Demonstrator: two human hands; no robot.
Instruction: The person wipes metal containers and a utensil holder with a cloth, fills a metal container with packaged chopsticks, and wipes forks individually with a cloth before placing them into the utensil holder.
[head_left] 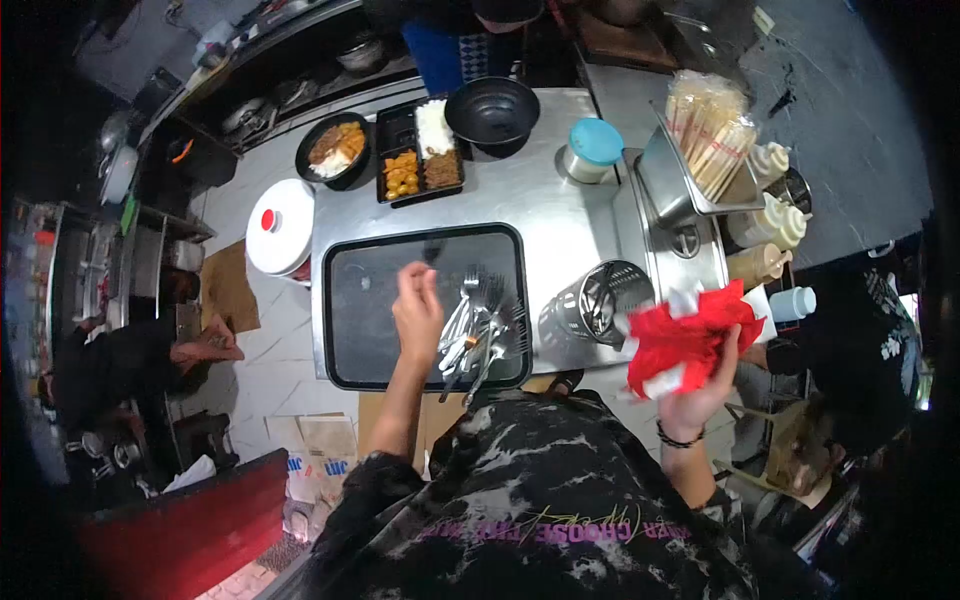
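My left hand [418, 312] hovers over the dark tray [375, 372], its fingers loosely curled and slightly apart, with nothing visible in them. Several forks and spoons [478, 325] lie in a pile on the tray's right side, beside that hand. On the right, my right hand [695, 405] grips a bunched red cloth [690, 340] with white patches, held up off the counter. A perforated metal cutlery holder [575, 318] stands between the tray and the cloth, with some utensils inside.
Behind the tray are a bowl of food [345, 172], a compartment meal box [397, 135] and a black bowl [492, 112]. A white lidded container [280, 228] stands left. Rightward are a blue-lidded jar [594, 150], wrapped chopsticks [708, 140] and sauce bottles [778, 225]. Other people stand around.
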